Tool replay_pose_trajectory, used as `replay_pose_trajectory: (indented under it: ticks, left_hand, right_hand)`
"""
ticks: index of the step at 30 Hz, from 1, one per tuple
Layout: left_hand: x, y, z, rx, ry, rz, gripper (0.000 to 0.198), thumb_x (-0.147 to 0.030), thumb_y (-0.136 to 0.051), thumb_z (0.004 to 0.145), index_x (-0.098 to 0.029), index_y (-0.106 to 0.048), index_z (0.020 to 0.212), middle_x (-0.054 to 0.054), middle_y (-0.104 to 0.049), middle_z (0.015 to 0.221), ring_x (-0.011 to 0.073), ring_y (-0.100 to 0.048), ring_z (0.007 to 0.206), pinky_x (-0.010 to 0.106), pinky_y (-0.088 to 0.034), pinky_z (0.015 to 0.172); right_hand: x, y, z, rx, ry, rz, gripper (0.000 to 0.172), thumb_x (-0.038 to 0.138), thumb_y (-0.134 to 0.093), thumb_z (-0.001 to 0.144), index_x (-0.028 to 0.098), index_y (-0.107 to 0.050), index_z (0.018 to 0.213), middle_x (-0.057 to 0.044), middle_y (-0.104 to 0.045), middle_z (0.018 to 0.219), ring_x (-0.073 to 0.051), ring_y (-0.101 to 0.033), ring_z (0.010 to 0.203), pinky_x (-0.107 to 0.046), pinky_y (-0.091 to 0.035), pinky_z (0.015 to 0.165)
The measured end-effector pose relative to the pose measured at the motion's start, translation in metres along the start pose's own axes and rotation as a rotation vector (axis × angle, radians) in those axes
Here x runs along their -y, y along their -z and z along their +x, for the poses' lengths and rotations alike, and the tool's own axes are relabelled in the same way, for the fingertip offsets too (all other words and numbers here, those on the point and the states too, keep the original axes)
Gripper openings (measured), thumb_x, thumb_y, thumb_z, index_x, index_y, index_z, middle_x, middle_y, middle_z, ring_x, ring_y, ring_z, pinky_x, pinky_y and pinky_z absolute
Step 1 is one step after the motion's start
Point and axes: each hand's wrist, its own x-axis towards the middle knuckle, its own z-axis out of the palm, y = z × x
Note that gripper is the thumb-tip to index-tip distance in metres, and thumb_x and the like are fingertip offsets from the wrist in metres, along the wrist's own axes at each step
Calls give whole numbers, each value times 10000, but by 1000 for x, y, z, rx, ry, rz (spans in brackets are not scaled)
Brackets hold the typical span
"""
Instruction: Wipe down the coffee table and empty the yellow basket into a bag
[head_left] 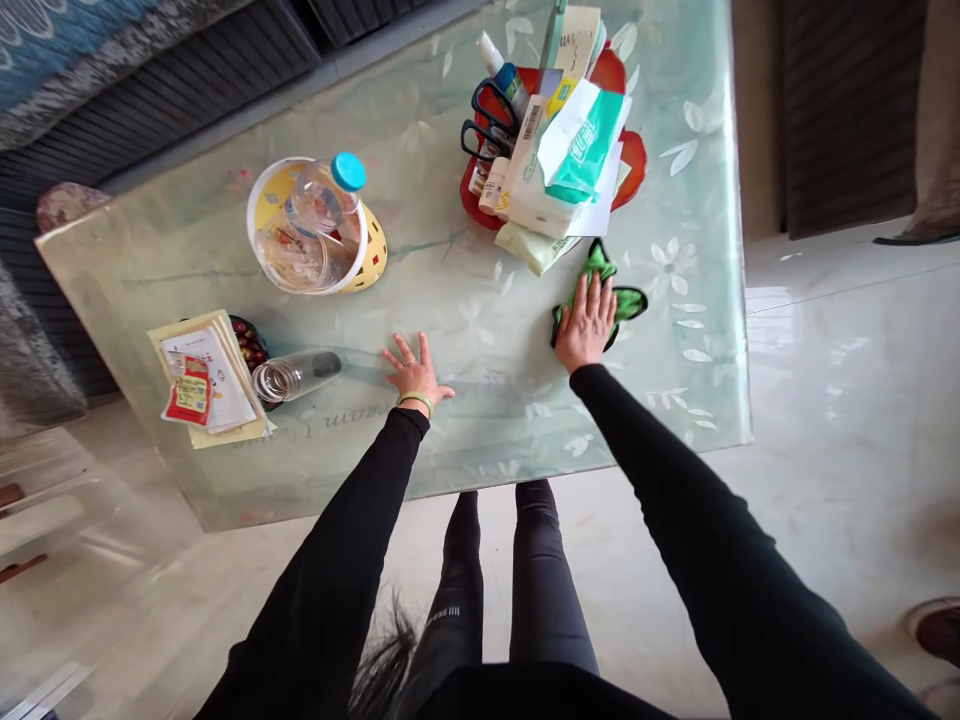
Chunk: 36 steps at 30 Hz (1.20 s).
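My right hand (pixel 586 325) presses a green cleaning cloth (pixel 630 302) with dark edging onto the table, its fingers close together on top of the bunched fabric. Some of the cloth is hidden under the palm. My left hand (pixel 416 375), with a pale bangle at the wrist, rests flat on the tabletop with its fingers spread and nothing in them. Both hands are on a table (pixel 465 300) whose clear cover shows a pale green floral pattern. Just beyond the cloth stands a red tray (pixel 636 165) crowded with small items.
The tray carries a tissue pack (pixel 589 145), black-handled scissors (pixel 491 120) and a spray bottle (pixel 504 75). A yellow-and-white bin (pixel 375 250) holds a blue-capped plastic bottle (pixel 322 195). At left are papers (pixel 214 385), a red packet (pixel 189 390) and a clear bottle (pixel 300 375) lying down.
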Motion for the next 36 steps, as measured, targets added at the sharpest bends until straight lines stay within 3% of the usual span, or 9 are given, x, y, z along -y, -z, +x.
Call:
replay_pose_trajectory:
  ticks: [4,8,13,18,21,23,26,32,36]
  left_hand:
    - [-2,1,0,4,8,14,1627,-629,-988,561,-247,78,1729,273,208,1763,581,62,1619,734,-398,1171]
    - [-3,1,-1,2,11,22,1638,-636,-991,547,-245,73,1731,278,201,1764,586,57,1618,744,-394,1168]
    - [-2,0,0,-4,4,-4,1642,-610,-1002,546,-247,74,1731,276,205,1766,595,56,1616,769,-383,1159]
    - [0,-5,7,-21,3,-11,1590,-564,-988,603,-249,91,1729,258,218,1768,585,70,1621,766,-378,1170]
    - [0,-5,7,-25,17,-5,1494,-521,-950,679,-266,79,1731,226,212,1779,560,59,1634,758,-375,1183]
    - [0,-3,7,-24,20,-2,1536,-549,-966,646,-264,84,1730,228,220,1777,560,57,1633,753,-381,1182]
    - [2,-2,8,-25,15,8,1614,-580,-994,582,-272,100,1727,238,230,1771,569,68,1627,743,-393,1175]
    - [6,-6,15,-45,9,24,1590,-552,-988,611,-286,118,1722,244,235,1769,573,60,1625,731,-401,1171]
    - [4,-5,13,-45,-3,2,1645,-561,-1010,561,-273,119,1722,256,236,1765,589,66,1618,751,-390,1166]
  right_hand:
    - [-19,-2,82,-142,-11,48,685,411,-208,1135,-24,-280,1659,-254,-251,1741,-279,-40,1674,-625,-127,1298]
    - [-23,-6,108,-149,-137,43,680,414,-253,1132,22,-242,1688,-215,-207,1765,-272,-65,1672,-623,-88,1312]
    - [52,-20,37,-37,-205,95,663,317,-307,1077,25,-309,1672,-214,-251,1755,-324,-92,1675,-651,-113,1327]
    - [158,-46,-63,195,103,220,644,241,-347,1044,64,-369,1663,-156,-263,1768,-313,-118,1678,-574,-151,1357]
    - [177,-52,-84,304,362,305,634,191,-374,1029,102,-405,1656,-110,-274,1769,-298,-145,1675,-538,-165,1363]
    - [157,-48,-74,362,511,340,634,155,-388,1016,141,-430,1649,-87,-330,1751,-275,-185,1668,-523,-183,1362]
    - [82,-25,-42,344,497,285,647,103,-385,994,162,-461,1633,-95,-399,1720,-251,-216,1660,-523,-188,1359]
    - [-112,51,-37,40,-78,33,699,86,-354,957,69,-381,1655,-179,-311,1745,-252,-133,1668,-566,-180,1325]
    - [-132,53,-92,-122,-467,23,732,113,-336,935,16,-341,1661,-213,-259,1755,-272,-119,1666,-573,-160,1323]
